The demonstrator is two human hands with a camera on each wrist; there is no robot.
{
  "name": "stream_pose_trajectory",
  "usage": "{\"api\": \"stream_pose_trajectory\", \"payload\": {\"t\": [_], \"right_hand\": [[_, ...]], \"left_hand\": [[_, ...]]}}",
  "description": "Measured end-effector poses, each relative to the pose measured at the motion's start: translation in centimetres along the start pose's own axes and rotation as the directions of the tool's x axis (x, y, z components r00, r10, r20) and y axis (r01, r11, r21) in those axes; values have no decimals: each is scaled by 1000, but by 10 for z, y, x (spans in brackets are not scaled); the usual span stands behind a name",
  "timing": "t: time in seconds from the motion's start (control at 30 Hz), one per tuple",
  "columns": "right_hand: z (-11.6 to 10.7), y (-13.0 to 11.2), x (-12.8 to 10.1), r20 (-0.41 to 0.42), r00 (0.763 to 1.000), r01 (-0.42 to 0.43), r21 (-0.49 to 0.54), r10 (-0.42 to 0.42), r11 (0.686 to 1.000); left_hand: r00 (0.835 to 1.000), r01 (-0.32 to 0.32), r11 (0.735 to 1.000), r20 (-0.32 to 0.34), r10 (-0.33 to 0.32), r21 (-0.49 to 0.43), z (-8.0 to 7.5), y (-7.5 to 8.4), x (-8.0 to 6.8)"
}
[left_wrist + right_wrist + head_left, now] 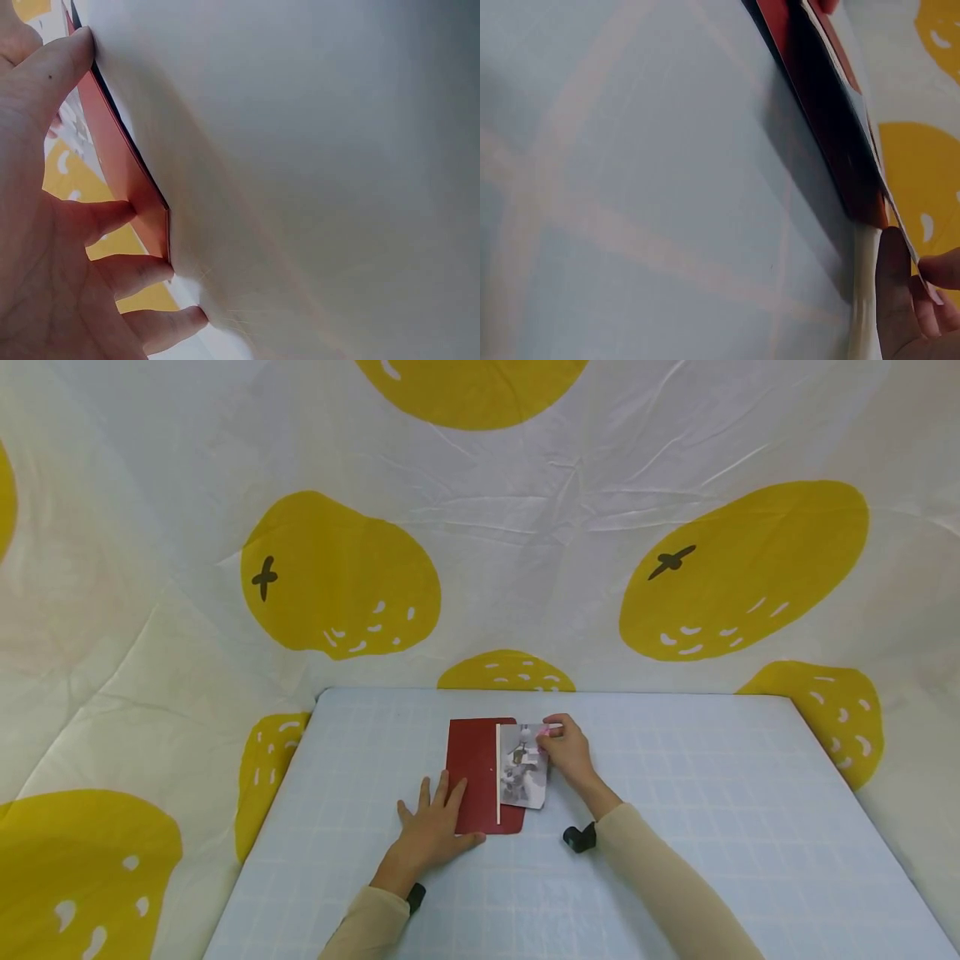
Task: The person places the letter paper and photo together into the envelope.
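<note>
A flat red folder or booklet (471, 747) lies on the table, with a thin white strip (498, 777) running down it. Over its right side sits a grey printed picture card (519, 781), which sticks out past the red edge. My left hand (429, 833) rests on the lower left of the red piece, fingers spread; the left wrist view shows its fingertips along the red edge (131, 169). With thumb and fingers, my right hand (572, 756) pinches the card's upper right corner, where something pink shows. In the right wrist view the card (896, 221) slants up off the table.
A pale blue checked cloth (712, 793) covers the table. Behind it hangs a white curtain (525, 568) printed with large yellow fruit. A small black device (579, 838) is at the right wrist, another (416, 897) at the left.
</note>
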State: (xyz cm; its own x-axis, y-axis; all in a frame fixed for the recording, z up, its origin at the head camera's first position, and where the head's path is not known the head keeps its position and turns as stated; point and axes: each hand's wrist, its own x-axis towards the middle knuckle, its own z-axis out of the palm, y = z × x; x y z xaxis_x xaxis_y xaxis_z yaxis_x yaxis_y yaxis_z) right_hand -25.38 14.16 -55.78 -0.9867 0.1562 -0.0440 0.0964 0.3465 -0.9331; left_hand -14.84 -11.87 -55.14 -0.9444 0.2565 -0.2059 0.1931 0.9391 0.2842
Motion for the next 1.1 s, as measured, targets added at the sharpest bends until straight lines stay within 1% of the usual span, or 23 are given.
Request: {"api": "stream_pose_trajectory", "payload": {"t": [0.33,0.5,0.67,0.83,1.1], "right_hand": [[12,-5,-2,14,1000,0,0,0,1000],[20,-3,-1,7,1000,1,1,-1,1000],[27,-3,0,19,1000,1,-5,-1,1000],[32,-8,-1,33,999,21,-32,-20,999],[39,-9,0,21,999,45,-51,-44,998]], "left_hand": [[1000,-3,1000,1,3,-2,1,-1,1],[1000,0,1000,1,0,1,1,-2,2],[1000,6,1000,0,-6,12,3,-2,2],[1000,6,1000,0,-6,14,3,-2,3],[1000,-5,1000,-9,6,12,3,-2,2]]}}
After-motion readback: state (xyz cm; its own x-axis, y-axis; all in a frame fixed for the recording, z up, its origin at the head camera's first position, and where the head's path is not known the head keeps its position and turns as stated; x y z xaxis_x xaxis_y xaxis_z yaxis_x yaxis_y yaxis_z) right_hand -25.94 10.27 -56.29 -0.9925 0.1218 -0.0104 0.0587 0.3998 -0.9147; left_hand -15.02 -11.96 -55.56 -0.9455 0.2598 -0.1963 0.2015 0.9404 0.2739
